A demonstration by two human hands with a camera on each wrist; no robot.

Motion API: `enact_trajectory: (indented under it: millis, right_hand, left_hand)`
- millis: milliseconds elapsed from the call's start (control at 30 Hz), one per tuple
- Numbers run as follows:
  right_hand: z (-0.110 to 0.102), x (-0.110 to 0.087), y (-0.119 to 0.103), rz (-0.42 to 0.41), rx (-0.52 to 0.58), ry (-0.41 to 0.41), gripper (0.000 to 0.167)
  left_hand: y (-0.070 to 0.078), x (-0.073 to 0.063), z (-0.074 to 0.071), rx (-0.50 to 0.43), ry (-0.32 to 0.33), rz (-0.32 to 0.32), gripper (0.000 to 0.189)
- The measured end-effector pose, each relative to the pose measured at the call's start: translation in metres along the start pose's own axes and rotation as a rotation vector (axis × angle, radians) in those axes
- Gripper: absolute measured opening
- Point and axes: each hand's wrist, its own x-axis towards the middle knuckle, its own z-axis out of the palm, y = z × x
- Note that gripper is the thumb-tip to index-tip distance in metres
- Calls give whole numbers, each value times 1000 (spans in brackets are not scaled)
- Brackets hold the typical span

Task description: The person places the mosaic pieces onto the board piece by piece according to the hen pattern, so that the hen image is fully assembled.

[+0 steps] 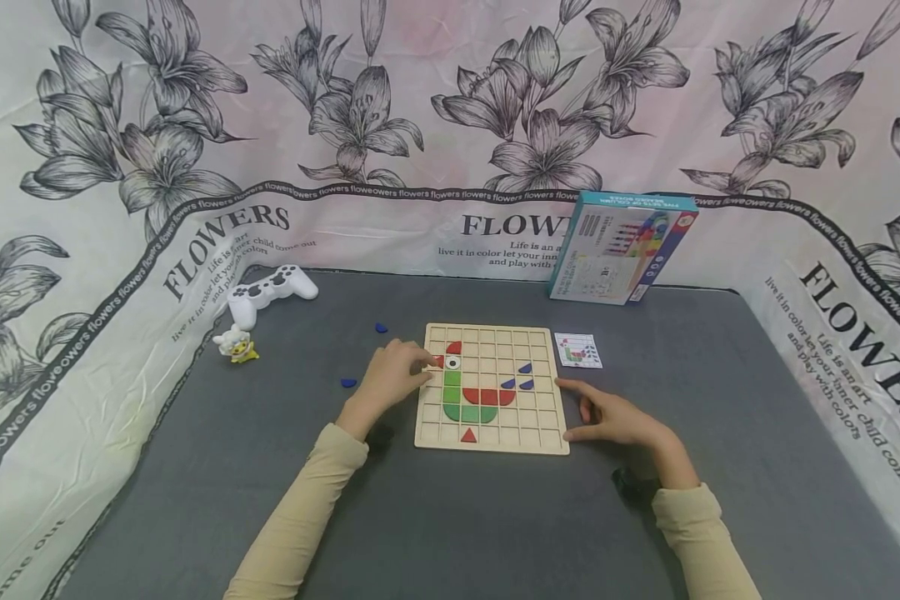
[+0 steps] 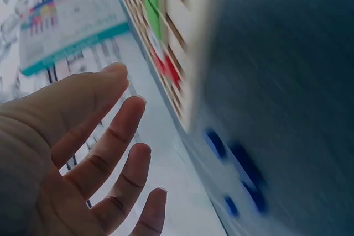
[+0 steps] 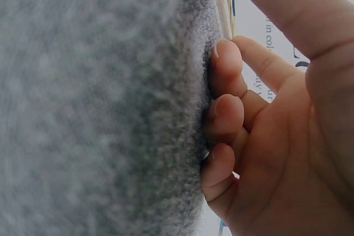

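Observation:
A wooden grid board [image 1: 528, 433] lies on the grey surface, bearing a bird-like pattern of green squares [image 1: 452, 387], red pieces [image 1: 487, 397], blue pieces [image 1: 527, 384] and a white eye tile [image 1: 452, 362]. My left hand [image 1: 386, 383] is at the board's left edge, its fingertips beside a small red triangle [image 1: 439, 362]. In the left wrist view its fingers are relaxed and spread, with nothing held. Another red triangle [image 1: 468, 436] lies near the front edge. My right hand [image 1: 622, 421] touches the board's right edge with extended index finger and thumb; its other fingers [image 3: 225, 113] bend inward.
Loose blue pieces [image 1: 348, 382] lie left of the board. A pattern card [image 1: 578, 351] sits at its upper right, with a printed box [image 1: 618, 250] standing behind. A white game controller [image 1: 273, 287] and a small figurine [image 1: 236, 343] are at the back left.

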Motion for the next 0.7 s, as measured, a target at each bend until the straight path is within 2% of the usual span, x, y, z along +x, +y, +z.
enact_trajectory:
  millis: [133,333,533,700]
  right_hand:
    - [0,0,-1,3,2,-2,83]
    - [1,0,-1,-2,5,-2,83]
    - [0,0,-1,3,4,-6,82]
    - [0,0,0,5,6,-6,82]
  left_hand:
    - [-24,-10,-9,41,34,-39,19]
    - [-52,-27,-25,44,39,-98,20]
    - [-72,-42,-34,59,35,-115,22]
    - [-83,-52,-39,46,14,-151,27]
